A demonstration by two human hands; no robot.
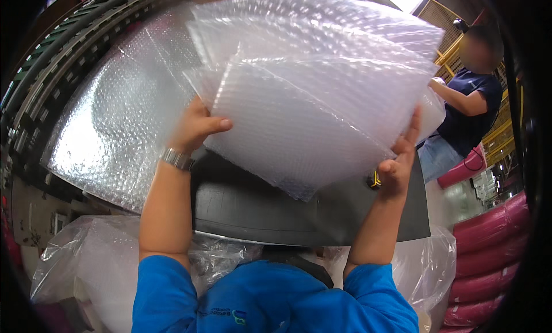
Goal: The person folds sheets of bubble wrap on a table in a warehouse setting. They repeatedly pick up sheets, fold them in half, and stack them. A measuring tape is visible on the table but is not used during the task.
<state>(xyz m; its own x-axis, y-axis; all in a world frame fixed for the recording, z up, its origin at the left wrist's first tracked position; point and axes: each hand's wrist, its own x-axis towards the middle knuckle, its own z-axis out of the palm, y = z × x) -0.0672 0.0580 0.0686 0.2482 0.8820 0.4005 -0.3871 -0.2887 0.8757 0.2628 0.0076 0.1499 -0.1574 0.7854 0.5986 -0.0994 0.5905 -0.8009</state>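
Note:
A loose stack of clear bubble wrap sheets (pixel 310 109) is raised above the dark tabletop (pixel 241 203), its pieces fanned at different angles. My left hand (pixel 198 126) grips the stack's left edge, thumb in front and fingers behind. On the other side my right hand (pixel 402 155) is at the right edge, with its fingers up along the sheets and its thumb bent in. A larger bubble wrap sheet (pixel 115 120) lies to the left, shiny under the light. Near my right hand a small yellow and black object (pixel 374 181) rests on the table.
A co-worker (pixel 468 103) in a dark shirt stands at the right, holding pale plastic. Rolls wrapped in pink film (pixel 489 252) are stacked at the lower right. A roller conveyor (pixel 57 48) runs along the far left. Clear plastic bags (pixel 98 252) lie below the table's front edge.

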